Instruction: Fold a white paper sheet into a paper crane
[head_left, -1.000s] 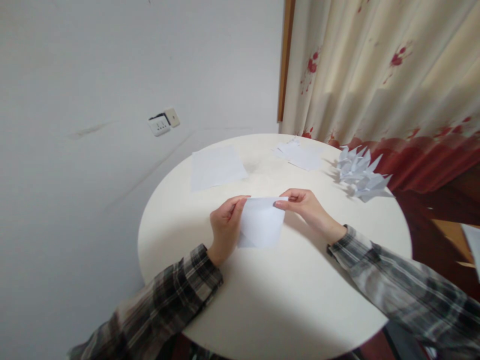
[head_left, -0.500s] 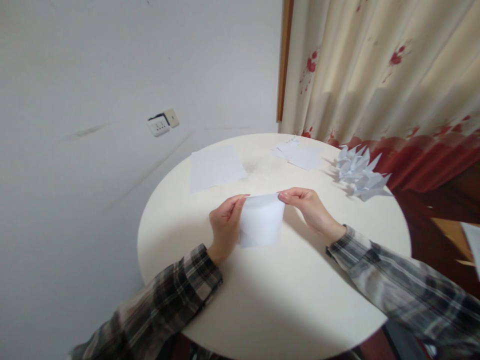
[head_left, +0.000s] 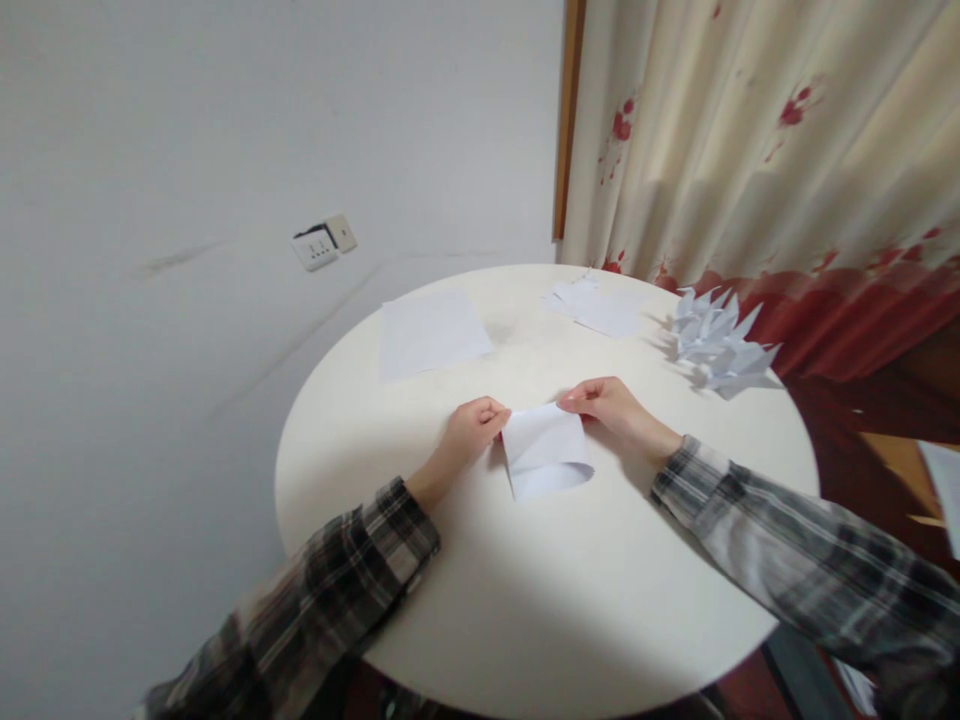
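A small white sheet of paper (head_left: 545, 445) is between my hands near the middle of the round table. It is bent over on itself, with a curved loop at its lower right and the layers apart along the near side. My left hand (head_left: 474, 428) pinches its far left corner. My right hand (head_left: 604, 405) pinches the far right corner, thumb on top. The paper's near edge appears to rest on or just above the tabletop. Both sets of fingertips partly hide the corners they hold.
The round white table (head_left: 420, 620) stands by a wall with a socket (head_left: 315, 248). A larger white sheet (head_left: 431, 335) lies at the far left. Paper pieces (head_left: 607, 308) lie at the back. Several folded paper cranes (head_left: 720, 340) stand at the right edge, near a curtain (head_left: 750, 150).
Both hands have lowered the paper toward the table. It hung flat before and now is bent over with a loop. My left hand has shifted right and turned flatter.
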